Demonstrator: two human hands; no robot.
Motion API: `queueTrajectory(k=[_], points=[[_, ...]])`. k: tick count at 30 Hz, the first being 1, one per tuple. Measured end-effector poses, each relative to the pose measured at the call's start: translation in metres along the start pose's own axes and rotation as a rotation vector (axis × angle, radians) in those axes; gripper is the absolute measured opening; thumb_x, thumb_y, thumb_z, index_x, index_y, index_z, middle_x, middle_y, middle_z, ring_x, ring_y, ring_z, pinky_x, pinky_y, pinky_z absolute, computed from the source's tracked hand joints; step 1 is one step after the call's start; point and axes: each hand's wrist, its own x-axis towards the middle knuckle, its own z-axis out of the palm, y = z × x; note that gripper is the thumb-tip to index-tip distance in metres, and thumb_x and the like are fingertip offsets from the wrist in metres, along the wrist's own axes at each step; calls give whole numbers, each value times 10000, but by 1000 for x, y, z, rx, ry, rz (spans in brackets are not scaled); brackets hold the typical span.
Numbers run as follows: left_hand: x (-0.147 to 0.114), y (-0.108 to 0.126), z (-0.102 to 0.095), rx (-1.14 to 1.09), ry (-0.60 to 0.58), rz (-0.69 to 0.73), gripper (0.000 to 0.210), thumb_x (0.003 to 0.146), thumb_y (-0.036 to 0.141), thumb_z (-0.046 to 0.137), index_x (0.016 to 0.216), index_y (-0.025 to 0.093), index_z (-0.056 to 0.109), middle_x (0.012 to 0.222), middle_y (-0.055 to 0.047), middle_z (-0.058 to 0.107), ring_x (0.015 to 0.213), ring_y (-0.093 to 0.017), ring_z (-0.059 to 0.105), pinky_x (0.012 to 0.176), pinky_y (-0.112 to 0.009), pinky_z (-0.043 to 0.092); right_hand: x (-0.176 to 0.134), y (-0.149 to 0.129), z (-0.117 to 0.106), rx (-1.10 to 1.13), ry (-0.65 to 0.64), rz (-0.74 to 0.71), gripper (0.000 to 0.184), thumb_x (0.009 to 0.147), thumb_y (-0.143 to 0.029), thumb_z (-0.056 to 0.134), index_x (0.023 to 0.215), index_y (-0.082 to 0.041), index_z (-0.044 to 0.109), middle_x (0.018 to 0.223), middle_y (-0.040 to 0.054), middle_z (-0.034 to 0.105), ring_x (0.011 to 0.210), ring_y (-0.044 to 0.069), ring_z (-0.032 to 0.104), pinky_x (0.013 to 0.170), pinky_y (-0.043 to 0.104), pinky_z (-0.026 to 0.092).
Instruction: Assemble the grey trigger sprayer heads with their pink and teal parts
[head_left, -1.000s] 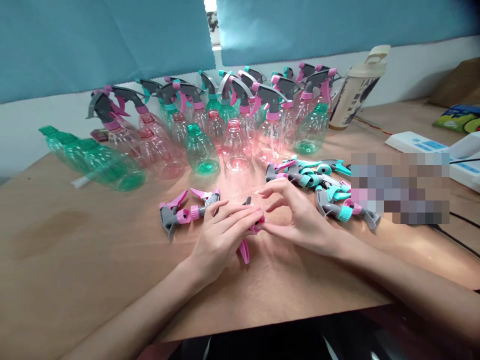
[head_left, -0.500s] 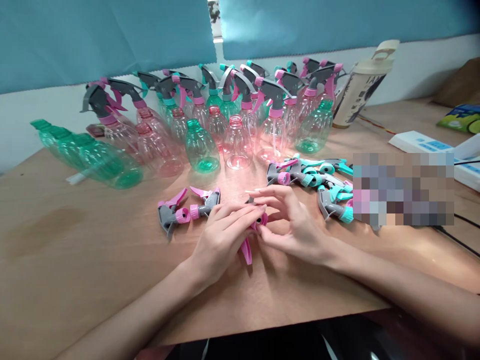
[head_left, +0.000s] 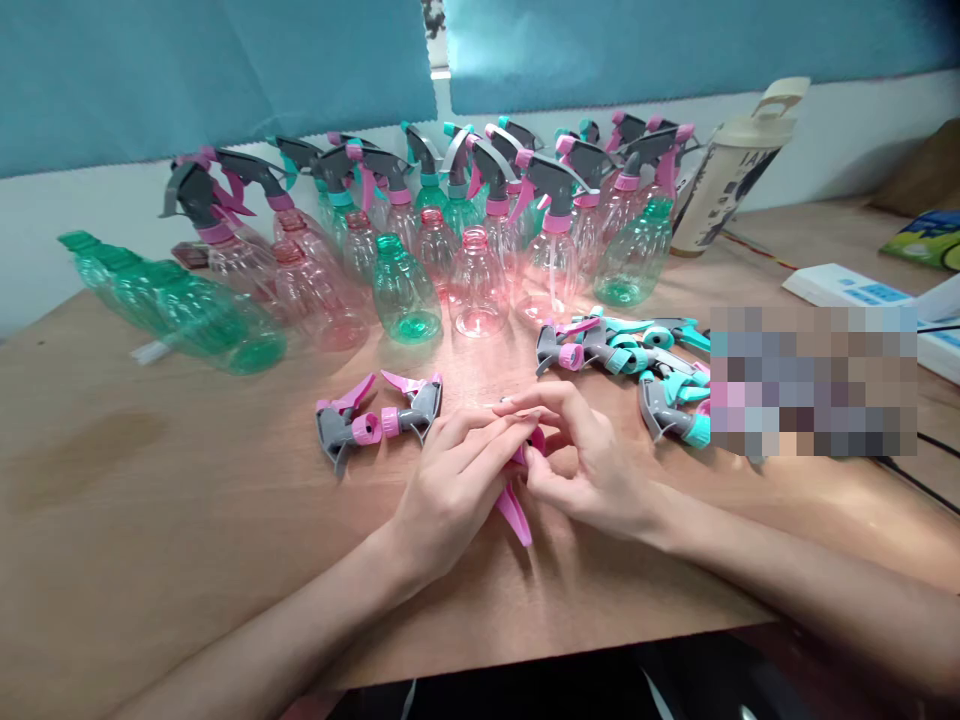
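Near the table's front edge, my left hand (head_left: pixel 459 490) is wrapped over a spray trigger head (head_left: pixel 514 515), whose pink lever sticks out below the fingers. My right hand (head_left: pixel 589 465) pinches its pink collar from the right, thumb against the collar's rim. Most of the sprayer's body is hidden under my left fingers. To the left lie two more grey and pink trigger heads, one (head_left: pixel 345 425) beside the other (head_left: pixel 412 405), collars facing. A pile of grey, turquoise and pink trigger heads (head_left: pixel 626 352) lies beyond my right hand.
Clear pink bottles (head_left: pixel 477 290) and green bottles (head_left: pixel 407 300) stand across the back, several with trigger heads on. Green bottles (head_left: pixel 217 320) lean at the left. A cream drink bottle (head_left: pixel 727 185) and a white power strip (head_left: pixel 847 288) are at the right. A blurred patch hides part of the table.
The held trigger head has turned a little, its pink lever now pointing further right. My right fingers have closed in around the collar.
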Motion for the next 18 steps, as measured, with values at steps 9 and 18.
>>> queueTrajectory(k=[9,18], points=[[1,0,-1,-7,-14,-11,267,914,180,568,1178,143,563,1057,-62,714,1000,-186,591,861,-339,431,7,-4,-8,239,-130,282,351,775,-72,536,1084,-212,450,1129,70,567,955,161,607,672,261,525],[-1,-4,-2,-252,-96,-70,313,854,150,638,1163,169,592,1002,-19,724,954,-165,586,877,-318,489,16,0,-35,412,-437,454,398,786,-141,662,1124,-235,472,1117,19,530,951,129,580,781,270,499]])
